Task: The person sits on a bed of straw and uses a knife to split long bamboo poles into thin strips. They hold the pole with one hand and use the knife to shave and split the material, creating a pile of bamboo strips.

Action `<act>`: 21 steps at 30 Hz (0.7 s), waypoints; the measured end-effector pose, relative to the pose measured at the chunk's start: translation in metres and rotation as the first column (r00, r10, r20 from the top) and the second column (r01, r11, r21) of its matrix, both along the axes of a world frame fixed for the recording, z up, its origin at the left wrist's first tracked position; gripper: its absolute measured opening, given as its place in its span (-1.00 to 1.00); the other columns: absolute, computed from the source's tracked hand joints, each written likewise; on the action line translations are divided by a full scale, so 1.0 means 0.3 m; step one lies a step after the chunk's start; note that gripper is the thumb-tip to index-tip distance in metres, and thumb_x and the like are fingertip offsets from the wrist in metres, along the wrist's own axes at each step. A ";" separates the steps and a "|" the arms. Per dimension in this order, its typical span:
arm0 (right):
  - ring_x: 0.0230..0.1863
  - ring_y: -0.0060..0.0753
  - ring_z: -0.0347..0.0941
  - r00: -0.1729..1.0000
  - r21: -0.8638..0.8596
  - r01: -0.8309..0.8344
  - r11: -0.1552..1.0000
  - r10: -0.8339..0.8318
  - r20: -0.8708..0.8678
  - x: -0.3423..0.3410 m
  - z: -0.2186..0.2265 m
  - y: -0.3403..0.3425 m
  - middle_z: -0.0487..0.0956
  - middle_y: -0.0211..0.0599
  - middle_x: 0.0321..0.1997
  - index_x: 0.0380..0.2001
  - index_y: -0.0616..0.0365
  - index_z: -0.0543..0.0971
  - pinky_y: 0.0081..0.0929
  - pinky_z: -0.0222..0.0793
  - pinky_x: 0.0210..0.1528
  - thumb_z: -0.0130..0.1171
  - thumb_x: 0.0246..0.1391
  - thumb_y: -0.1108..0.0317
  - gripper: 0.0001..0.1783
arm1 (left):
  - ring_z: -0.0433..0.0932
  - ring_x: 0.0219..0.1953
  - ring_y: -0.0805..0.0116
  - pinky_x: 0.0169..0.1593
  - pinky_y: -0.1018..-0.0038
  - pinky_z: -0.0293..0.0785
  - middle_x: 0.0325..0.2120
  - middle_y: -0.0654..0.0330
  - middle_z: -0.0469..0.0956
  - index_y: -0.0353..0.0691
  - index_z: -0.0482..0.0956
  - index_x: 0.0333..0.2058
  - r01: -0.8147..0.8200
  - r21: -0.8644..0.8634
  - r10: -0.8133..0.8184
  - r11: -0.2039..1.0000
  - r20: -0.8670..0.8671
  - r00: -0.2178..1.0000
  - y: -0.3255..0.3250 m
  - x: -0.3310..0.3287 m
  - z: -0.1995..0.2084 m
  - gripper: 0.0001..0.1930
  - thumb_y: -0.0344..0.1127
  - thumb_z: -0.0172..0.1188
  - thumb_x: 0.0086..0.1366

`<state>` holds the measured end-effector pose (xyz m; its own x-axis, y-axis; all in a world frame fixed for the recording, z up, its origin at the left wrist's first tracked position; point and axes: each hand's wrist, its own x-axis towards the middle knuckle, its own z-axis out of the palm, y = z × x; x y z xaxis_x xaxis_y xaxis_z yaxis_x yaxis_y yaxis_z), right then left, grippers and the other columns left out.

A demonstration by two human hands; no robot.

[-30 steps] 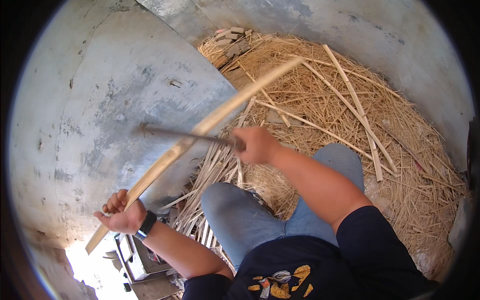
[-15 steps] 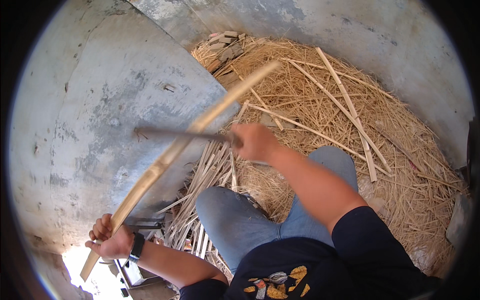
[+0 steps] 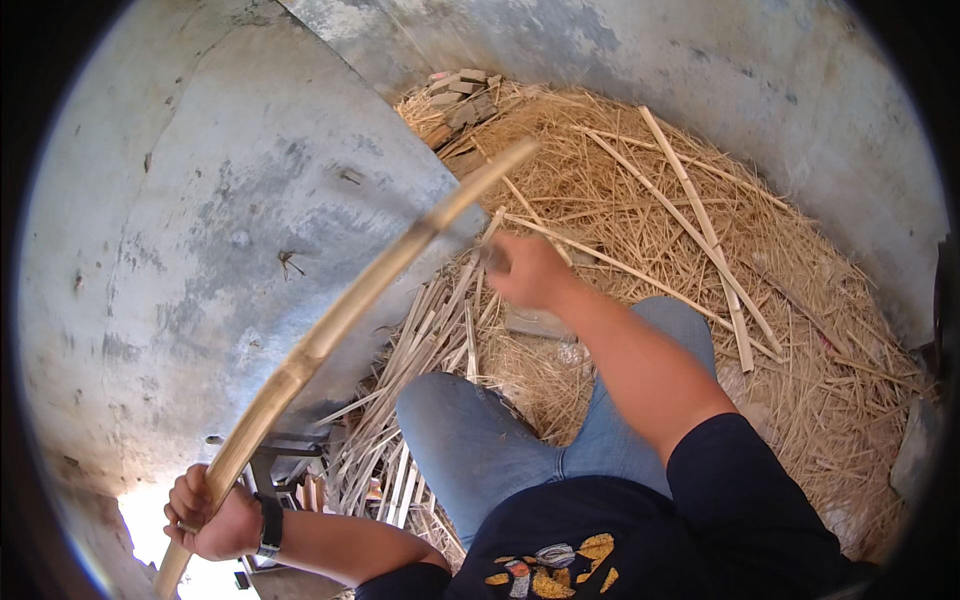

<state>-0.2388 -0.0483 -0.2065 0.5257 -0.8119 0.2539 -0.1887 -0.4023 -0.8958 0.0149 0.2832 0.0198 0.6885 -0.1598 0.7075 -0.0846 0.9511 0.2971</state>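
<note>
The left hand (image 3: 210, 518) clenches the low end of a long pale bamboo strip (image 3: 345, 320), angling it upward so the fisted, blurred right hand (image 3: 525, 270) meets its upper stretch, tool unclear.

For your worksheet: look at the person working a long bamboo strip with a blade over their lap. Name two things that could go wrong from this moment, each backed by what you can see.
1. The right hand is motion-blurred at the bamboo strip, directly above the knees; a slip might bring the tool toward the legs.
2. The left hand grips the strip bare; splintery edges could cut it.
</note>
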 end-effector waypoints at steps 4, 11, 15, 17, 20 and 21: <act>-0.39 -0.36 0.55 0.976 0.088 0.209 0.974 -0.214 0.046 0.006 -0.064 -0.065 0.58 -0.23 -0.49 -0.25 0.14 0.56 -0.37 0.49 -0.25 0.21 -0.06 0.31 -0.74 | 0.08 -0.60 0.51 -0.37 0.47 0.05 -0.70 0.41 0.07 -0.04 0.26 -0.59 0.079 -0.017 -0.073 0.997 0.214 0.974 0.048 -0.037 0.024 -0.75 -0.24 -0.02 0.29; -0.36 -0.38 0.55 0.859 0.007 -0.483 0.875 0.476 -0.186 -0.013 0.123 0.112 0.58 -0.26 -0.47 -0.16 0.11 0.58 -0.26 0.49 -0.22 0.19 -0.10 0.31 -0.65 | 0.07 -0.77 0.66 -0.59 0.61 -0.06 -0.82 0.53 0.15 0.02 0.29 -0.70 0.345 0.069 -0.344 0.936 0.386 0.856 -0.010 -0.100 0.057 -0.68 -0.25 0.07 0.24; -0.30 -0.28 0.59 0.937 0.187 -0.329 0.926 0.344 -0.059 -0.077 0.062 -0.007 0.64 -0.15 -0.40 -0.10 0.16 0.58 -0.23 0.48 -0.19 0.23 -0.14 0.27 -0.56 | 0.10 -0.84 0.74 -0.70 0.71 -0.15 -0.88 0.55 0.19 0.00 0.34 -0.78 0.598 0.078 -0.537 0.798 0.543 0.646 -0.001 -0.128 0.114 -0.69 -0.32 0.07 0.15; -0.27 -0.23 0.59 0.946 0.225 -0.303 0.926 0.321 -0.044 -0.079 0.053 -0.002 0.64 -0.12 -0.37 -0.09 0.17 0.58 -0.22 0.48 -0.18 0.24 -0.14 0.26 -0.54 | 0.10 -0.84 0.74 -0.70 0.71 -0.14 -0.87 0.55 0.18 0.00 0.34 -0.77 0.624 0.107 -0.555 0.774 0.591 0.585 -0.014 -0.159 0.123 -0.69 -0.33 0.08 0.14; -0.25 -0.18 0.59 0.895 0.047 -0.434 0.900 0.436 -0.091 -0.006 0.011 0.064 0.65 -0.11 -0.36 -0.05 0.18 0.58 -0.20 0.47 -0.18 0.23 -0.13 0.26 -0.50 | 0.09 -0.84 0.74 -0.71 0.70 -0.11 -0.88 0.56 0.14 0.00 0.33 -0.75 0.645 0.119 -0.573 0.755 0.598 0.560 -0.048 -0.188 0.113 -0.70 -0.33 0.08 0.15; -0.25 -0.18 0.60 0.851 0.020 -0.507 0.862 0.504 -0.146 -0.013 0.069 0.105 0.65 -0.11 -0.35 -0.03 0.18 0.58 -0.19 0.47 -0.18 0.22 -0.12 0.25 -0.49 | 0.09 -0.84 0.74 -0.71 0.70 -0.10 -0.88 0.56 0.14 0.00 0.34 -0.74 0.641 0.140 -0.588 0.755 0.577 0.567 -0.057 -0.190 0.108 -0.70 -0.33 0.08 0.16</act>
<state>-0.2427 -0.0169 -0.1858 0.8935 -0.4203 0.1581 -0.0782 -0.4924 -0.8669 -0.0422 0.2661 0.0523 -0.0785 -0.3199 0.9442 0.4076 0.8540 0.3233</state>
